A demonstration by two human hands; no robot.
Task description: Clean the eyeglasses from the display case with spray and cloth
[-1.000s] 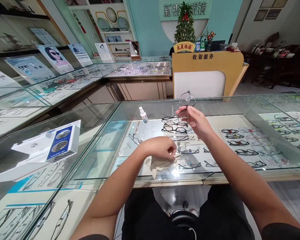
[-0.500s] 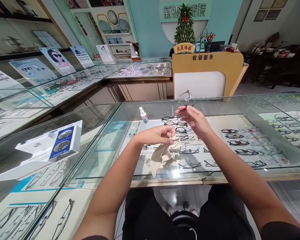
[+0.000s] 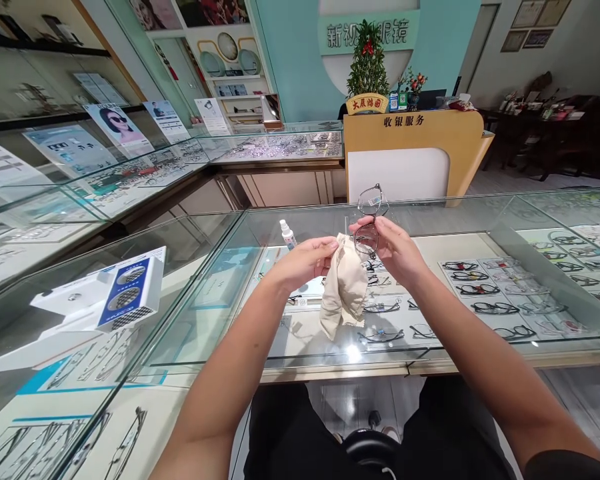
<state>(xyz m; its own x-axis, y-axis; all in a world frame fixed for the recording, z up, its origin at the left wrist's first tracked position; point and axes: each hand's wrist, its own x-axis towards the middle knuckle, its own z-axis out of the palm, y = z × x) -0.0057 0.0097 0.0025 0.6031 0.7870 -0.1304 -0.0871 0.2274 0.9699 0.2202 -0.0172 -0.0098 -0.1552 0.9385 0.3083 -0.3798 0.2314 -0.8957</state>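
My right hand (image 3: 397, 250) pinches a pair of eyeglasses (image 3: 370, 202) at its middle, with one lens above the fingers and the other below. The frame is thin and dark, held upright on its side, and a small sticker shows on the upper lens. From my left hand (image 3: 307, 261) hangs a cream cleaning cloth (image 3: 344, 290), gripped by its upper edge between thumb and fingers. The cloth is right beside the lower lens; whether they touch I cannot tell. Just behind my left hand stands a white spray bottle (image 3: 287, 234) on the glass counter.
Under the glass countertop (image 3: 300, 363) lie rows of eyeglasses (image 3: 479, 289). An open white and blue box (image 3: 130, 290) rests on the left counter. A yellow cashier desk (image 3: 415, 133) with a potted plant (image 3: 367, 63) stands beyond. Below the counter is a black stool (image 3: 370, 443).
My left hand has risen with the cloth, bringing it up close to the lower lens. The cloth now hangs more spread out. The eyeglasses stay in my right hand, nearly unmoved.
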